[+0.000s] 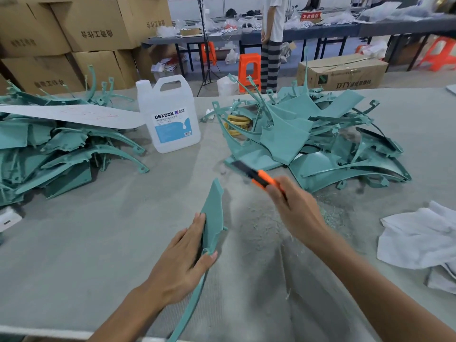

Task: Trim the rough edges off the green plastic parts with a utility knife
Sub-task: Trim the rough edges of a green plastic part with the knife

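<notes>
Head view: one green part [213,213] is held on edge at frame centre, pinched between thumb and fingers of the left hand [182,257]. The utility knife [261,177] is gripped in the closed right hand [293,208], just up-right of the part and not touching it; the blade is blurred. Shavings [259,233] right of centre suggest some trimming is done. Left pile [49,149] and right pile [308,141]: trimmed or not cannot be told. Jug [170,114] and white cloth [417,235] are well apart from the hands; no obstruction is seen.
</notes>
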The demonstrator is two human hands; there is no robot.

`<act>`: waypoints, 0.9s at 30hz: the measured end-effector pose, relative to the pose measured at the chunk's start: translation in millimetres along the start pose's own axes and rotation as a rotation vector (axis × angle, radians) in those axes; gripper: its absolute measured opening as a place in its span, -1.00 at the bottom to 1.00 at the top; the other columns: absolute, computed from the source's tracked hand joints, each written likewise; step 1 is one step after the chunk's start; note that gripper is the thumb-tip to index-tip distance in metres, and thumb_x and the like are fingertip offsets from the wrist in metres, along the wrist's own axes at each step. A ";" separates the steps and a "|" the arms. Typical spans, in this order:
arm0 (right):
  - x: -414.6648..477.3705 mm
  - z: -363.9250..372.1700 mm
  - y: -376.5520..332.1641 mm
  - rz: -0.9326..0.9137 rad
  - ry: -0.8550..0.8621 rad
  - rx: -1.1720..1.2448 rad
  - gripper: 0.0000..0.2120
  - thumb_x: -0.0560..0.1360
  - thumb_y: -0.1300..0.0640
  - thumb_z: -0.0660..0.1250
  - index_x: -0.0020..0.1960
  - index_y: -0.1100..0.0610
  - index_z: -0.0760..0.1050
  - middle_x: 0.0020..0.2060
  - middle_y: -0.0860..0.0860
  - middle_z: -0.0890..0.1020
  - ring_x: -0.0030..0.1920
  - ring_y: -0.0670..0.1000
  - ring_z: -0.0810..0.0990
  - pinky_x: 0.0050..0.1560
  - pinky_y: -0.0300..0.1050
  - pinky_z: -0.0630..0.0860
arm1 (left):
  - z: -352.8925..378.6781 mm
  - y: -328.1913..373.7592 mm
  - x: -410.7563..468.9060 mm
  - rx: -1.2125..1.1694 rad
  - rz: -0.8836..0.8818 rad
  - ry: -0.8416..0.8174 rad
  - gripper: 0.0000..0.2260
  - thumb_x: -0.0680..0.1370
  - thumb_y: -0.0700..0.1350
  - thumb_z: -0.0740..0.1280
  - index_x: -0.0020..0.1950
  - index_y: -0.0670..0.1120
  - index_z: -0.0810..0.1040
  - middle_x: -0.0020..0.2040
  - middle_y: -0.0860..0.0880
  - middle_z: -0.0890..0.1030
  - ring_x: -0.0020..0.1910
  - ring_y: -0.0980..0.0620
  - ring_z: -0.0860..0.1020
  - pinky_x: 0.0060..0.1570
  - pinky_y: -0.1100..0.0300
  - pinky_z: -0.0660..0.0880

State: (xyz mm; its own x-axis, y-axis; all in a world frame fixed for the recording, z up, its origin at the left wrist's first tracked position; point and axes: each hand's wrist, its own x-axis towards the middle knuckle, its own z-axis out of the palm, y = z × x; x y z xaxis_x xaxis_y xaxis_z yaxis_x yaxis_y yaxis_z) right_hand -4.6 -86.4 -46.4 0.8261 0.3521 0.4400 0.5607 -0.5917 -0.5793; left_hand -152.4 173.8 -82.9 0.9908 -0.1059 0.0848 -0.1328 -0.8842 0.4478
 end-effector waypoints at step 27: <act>32.5 30.6 -58.4 0.475 -0.302 0.785 -0.44 0.39 -0.34 0.44 -0.01 0.14 0.42 -0.43 -0.09 0.48 -0.43 -0.02 0.49 -0.46 -0.10 0.46 | -5.4 1.7 3.2 0.073 -0.002 -0.089 -0.31 0.55 0.45 -0.10 0.54 0.30 -0.41 0.57 0.30 -0.33 0.53 0.38 -0.28 0.53 0.23 -0.16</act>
State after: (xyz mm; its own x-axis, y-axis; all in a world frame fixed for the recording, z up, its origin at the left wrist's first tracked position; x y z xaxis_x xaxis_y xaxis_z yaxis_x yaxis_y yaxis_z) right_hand -8.8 -18.2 -19.3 0.8947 0.4376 -0.0898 -0.0478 -0.1061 -0.9932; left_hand -149.6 174.4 -77.1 0.9900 -0.1412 0.0034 -0.1317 -0.9147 0.3821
